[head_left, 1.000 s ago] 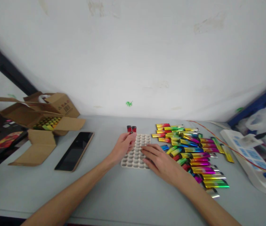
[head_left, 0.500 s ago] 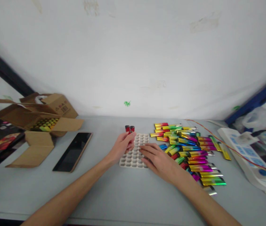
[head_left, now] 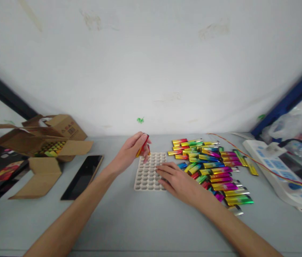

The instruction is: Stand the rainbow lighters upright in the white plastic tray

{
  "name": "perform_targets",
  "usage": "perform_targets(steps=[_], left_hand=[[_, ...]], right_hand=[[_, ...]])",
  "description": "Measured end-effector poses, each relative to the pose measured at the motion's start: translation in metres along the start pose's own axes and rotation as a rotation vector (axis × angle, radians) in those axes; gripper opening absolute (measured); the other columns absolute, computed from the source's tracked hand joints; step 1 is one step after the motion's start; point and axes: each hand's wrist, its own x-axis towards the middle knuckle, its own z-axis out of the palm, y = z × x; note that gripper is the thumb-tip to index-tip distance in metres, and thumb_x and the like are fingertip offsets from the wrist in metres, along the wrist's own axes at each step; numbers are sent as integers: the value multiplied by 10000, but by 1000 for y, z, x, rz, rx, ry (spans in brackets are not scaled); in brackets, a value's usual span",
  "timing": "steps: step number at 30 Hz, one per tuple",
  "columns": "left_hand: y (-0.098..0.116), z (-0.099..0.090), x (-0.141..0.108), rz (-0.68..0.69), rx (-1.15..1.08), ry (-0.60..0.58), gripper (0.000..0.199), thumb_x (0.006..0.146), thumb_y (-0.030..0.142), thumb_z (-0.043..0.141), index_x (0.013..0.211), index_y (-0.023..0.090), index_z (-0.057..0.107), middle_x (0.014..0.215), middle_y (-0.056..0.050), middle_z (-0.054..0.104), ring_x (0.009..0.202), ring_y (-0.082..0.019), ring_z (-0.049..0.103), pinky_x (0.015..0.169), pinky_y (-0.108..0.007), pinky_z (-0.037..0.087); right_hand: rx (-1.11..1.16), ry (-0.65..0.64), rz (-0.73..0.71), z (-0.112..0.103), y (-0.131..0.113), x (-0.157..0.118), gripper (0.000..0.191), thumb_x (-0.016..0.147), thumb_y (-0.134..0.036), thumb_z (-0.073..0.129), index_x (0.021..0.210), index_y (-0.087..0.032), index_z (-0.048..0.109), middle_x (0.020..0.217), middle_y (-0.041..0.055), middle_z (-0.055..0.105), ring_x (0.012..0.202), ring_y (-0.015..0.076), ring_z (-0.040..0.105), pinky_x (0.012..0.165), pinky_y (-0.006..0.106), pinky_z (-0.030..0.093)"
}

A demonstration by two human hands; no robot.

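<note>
A white tray [head_left: 147,178] with many oval holes lies flat on the grey table. My left hand [head_left: 131,151] hovers over the tray's far left corner, its fingers closed on red and yellow lighters [head_left: 143,144] that tilt to the right. My right hand [head_left: 176,180] rests palm down on the tray's right edge, fingers spread, holding nothing. Just right of it lies a heap of several shiny multicoloured lighters [head_left: 215,169].
A black phone [head_left: 82,172] lies left of the tray. Behind it stands an open cardboard box [head_left: 42,139] with coloured lighters inside. A white power strip [head_left: 276,171] with an orange cord lies at the right. A white wall rises behind the table.
My left hand has lifted the lighters off the tray's far edge and tilted them to the right. My right hand has stayed on the tray. The camera has tipped slightly.
</note>
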Motion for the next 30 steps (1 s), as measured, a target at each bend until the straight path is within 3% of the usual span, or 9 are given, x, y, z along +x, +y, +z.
perform_targets(steps=[2,5,9,12,17,30], left_hand=[[2,1,10,105,135,78,386,957,543,634,913,162,670,720,-11,634,656,-133,621,630,-259,546],[1,0,24,232,311,141,309,878,470,744,944,170,770,920,-69,739,852,-186,688,755,-294,578],[-9,-11,36,279,595,22,221,845,391,780,950,199,811,982,-69,801,923,-214,727,849,-319,578],[-23,-23,40,244,752,-58,204,854,376,765,953,205,820,969,-55,818,913,-210,742,834,-292,572],[-44,-34,43,175,774,-136,204,837,356,764,926,175,799,915,-46,815,833,-182,733,787,-253,556],[-44,-34,48,144,749,-201,178,826,327,750,892,164,779,844,-34,794,777,-170,710,746,-244,531]], right_hand=[[-2,3,-5,1,1,0,291,1037,-257,590,1278,-130,693,1313,124,710,1266,286,597,1110,472,526],[-2,4,-8,2,2,0,286,1034,-253,595,1268,-123,696,1307,127,712,1260,287,601,1109,471,526],[12,7,3,1,1,1,272,1034,-257,599,1262,-145,695,1299,113,715,1256,277,607,1107,461,527],[14,1,4,-1,-1,2,248,1033,-248,602,1243,-161,701,1273,109,726,1248,270,616,1100,458,530],[8,1,-3,-1,-1,2,256,1035,-247,598,1252,-154,696,1272,113,727,1250,277,611,1105,467,522],[25,-20,19,0,0,1,295,1042,-266,584,1276,-123,694,1290,116,719,1258,277,587,1122,455,516]])
